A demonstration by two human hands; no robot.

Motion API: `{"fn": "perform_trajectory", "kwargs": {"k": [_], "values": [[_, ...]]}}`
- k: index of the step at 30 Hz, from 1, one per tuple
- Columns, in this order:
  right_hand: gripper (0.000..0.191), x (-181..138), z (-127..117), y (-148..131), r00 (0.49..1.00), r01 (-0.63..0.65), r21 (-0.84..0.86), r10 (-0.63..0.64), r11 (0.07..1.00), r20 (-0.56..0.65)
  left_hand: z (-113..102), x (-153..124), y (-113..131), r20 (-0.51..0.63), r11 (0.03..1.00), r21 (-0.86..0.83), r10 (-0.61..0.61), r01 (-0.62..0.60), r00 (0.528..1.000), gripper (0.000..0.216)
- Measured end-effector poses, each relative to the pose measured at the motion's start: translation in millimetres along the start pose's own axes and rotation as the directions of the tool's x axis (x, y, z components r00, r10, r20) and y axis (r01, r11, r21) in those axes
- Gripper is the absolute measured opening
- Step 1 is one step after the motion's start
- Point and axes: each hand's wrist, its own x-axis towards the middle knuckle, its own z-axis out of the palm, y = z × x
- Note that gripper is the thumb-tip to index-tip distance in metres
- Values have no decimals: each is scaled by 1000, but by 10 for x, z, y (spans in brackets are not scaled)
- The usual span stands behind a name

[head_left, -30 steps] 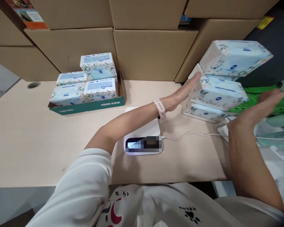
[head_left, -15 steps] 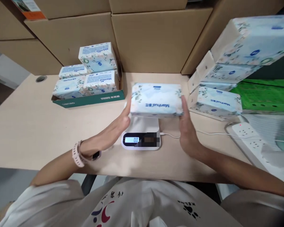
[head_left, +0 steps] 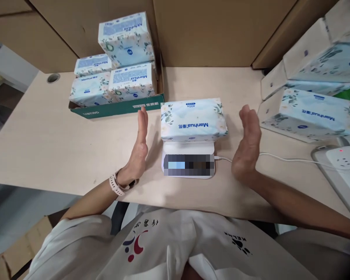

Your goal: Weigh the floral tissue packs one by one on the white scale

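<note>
A pale blue flowered tissue pack [head_left: 193, 119] lies on a small white scale [head_left: 189, 160] in the middle of the beige desk [head_left: 37, 147]. My left hand [head_left: 137, 149] stands edge-on just left of the pack, fingers straight, touching nothing. On the pack's right, a short gap away, my right hand [head_left: 247, 144] is held the same way, flat and empty. A pink watch sits on my left wrist.
A green tray [head_left: 116, 109] at the back left holds several tissue packs, one stacked on top. More packs [head_left: 307, 112] are piled at the right. A white cable [head_left: 291, 159] runs from the scale toward a power strip [head_left: 342, 159]. Cardboard boxes [head_left: 210, 31] line the back.
Both hands brought one pack from the right pile over the scale, set it down and let go. They now stand apart on either side of it.
</note>
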Motion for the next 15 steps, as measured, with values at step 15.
{"fn": "perform_trajectory", "kwargs": {"k": [15], "values": [[74, -62, 19, -145, 997, 51, -1, -50, 999, 52, 64, -32, 135, 18, 958, -153, -242, 241, 970, 87]]}}
